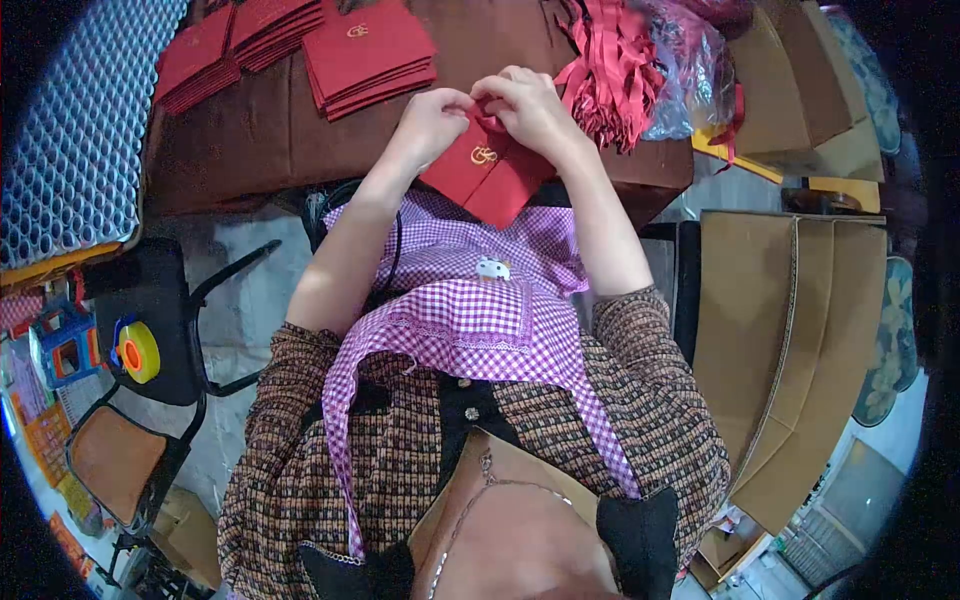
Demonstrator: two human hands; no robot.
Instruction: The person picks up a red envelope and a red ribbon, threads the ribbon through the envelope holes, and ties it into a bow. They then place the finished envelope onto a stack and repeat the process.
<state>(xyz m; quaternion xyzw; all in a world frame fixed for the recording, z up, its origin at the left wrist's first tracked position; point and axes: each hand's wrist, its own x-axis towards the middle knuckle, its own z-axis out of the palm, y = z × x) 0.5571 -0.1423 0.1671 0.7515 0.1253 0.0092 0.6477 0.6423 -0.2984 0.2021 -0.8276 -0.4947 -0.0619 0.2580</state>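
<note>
A flat red paper gift bag (482, 178) with a gold emblem and a seam down its front lies tilted over the table's front edge. At its upper end, my left hand (437, 125) is closed in a pinch. Close beside it, my right hand (530, 112) is pinched too, fingertips nearly meeting the left ones. A short piece of red ribbon (489, 117) shows between the fingers; its ends are hidden. Just right of my right hand lies a bundle of red ribbons (617, 80). Behind my left hand is a stack of matching red bags (370, 50).
More red bag stacks (195, 55) lie on the brown-covered table (270, 150) at the back left. Clear plastic wrapping (690, 80) sits beside the ribbons. Cardboard boxes (790, 330) stand on the right. A black chair (150, 300) holding yellow tape (140, 352) is at the left.
</note>
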